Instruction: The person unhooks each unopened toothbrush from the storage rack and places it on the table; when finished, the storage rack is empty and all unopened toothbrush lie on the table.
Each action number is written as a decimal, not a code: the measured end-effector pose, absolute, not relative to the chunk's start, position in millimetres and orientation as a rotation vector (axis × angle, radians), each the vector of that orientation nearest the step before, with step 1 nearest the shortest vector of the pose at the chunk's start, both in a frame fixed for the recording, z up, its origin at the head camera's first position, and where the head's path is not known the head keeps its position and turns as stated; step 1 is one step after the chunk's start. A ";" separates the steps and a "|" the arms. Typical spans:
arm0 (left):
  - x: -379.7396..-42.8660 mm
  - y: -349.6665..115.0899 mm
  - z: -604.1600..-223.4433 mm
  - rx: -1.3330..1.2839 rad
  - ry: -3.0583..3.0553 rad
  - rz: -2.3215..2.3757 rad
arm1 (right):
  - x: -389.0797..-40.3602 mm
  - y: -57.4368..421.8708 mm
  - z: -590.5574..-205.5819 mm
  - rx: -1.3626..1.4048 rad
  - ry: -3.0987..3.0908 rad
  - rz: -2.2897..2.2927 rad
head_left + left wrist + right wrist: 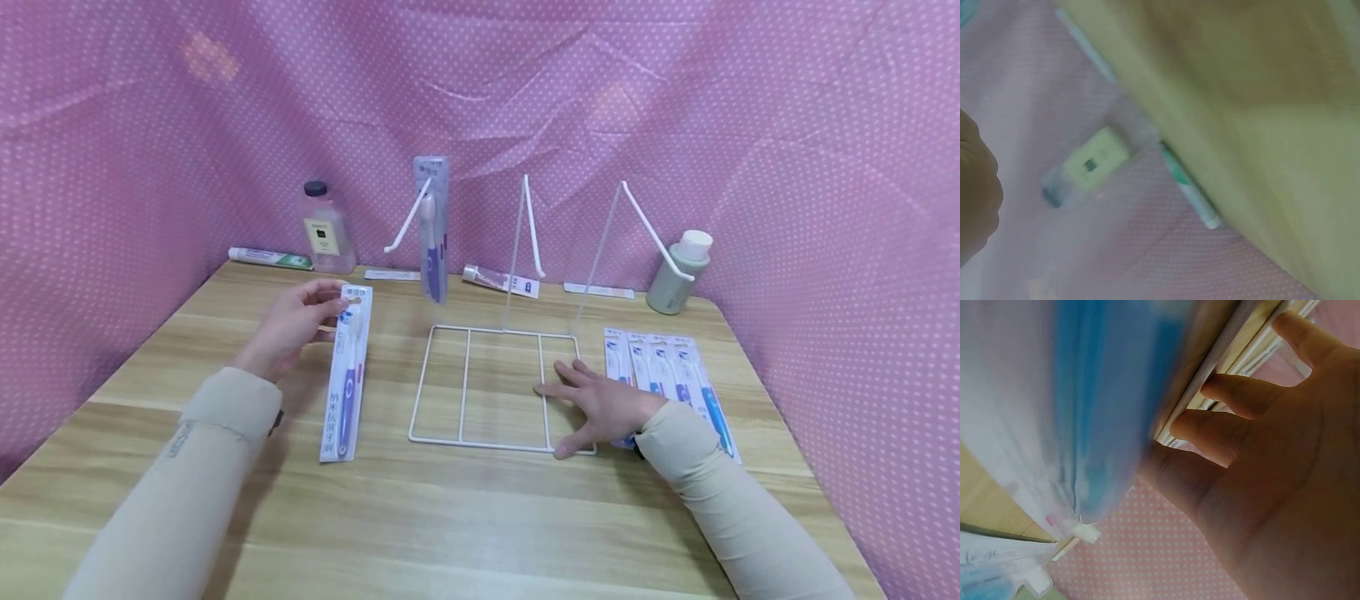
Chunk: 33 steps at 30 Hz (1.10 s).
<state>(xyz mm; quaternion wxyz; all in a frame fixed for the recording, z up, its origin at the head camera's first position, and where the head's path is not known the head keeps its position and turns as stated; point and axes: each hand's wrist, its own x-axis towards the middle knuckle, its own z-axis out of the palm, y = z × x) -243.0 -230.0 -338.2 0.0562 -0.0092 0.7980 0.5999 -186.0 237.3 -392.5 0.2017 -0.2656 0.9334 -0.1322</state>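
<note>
My left hand (pixel 296 321) pinches a packaged toothbrush (pixel 347 392) near the top of its card. The pack, with a purple handle inside, stands tilted left of the white wire rack (pixel 502 446). Only part of the left hand (pixel 975 187) enters the left wrist view. With fingers spread, my right hand (pixel 603 408) rests over the right side of the rack's base. Another purple toothbrush pack (pixel 432 250) hangs on the rack's left hook. Beside the right wrist lie several toothbrush packs (pixel 686 375) in a row; a blue one (pixel 1104 394) looms close in the right wrist view.
Along the table's back edge are a clear bottle (pixel 326 237) with a black cap, a toothpaste tube (pixel 270 258), another tube (pixel 501 281) and a green bottle (pixel 675 279). The rack's middle hook (pixel 534 225) and right hook (pixel 656 233) jut forward. Pink dotted cloth (pixel 480 75) surrounds the table.
</note>
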 end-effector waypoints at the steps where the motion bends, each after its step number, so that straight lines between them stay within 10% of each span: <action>1: -246.8 -229.9 -342.4 -0.034 2.442 1.771 | -186.1 237.5 -392.1 -0.744 2.609 -0.369; 33: -272.8 -221.6 -387.8 -0.157 2.913 0.610 | -187.8 238.5 -393.5 -0.751 2.611 -0.360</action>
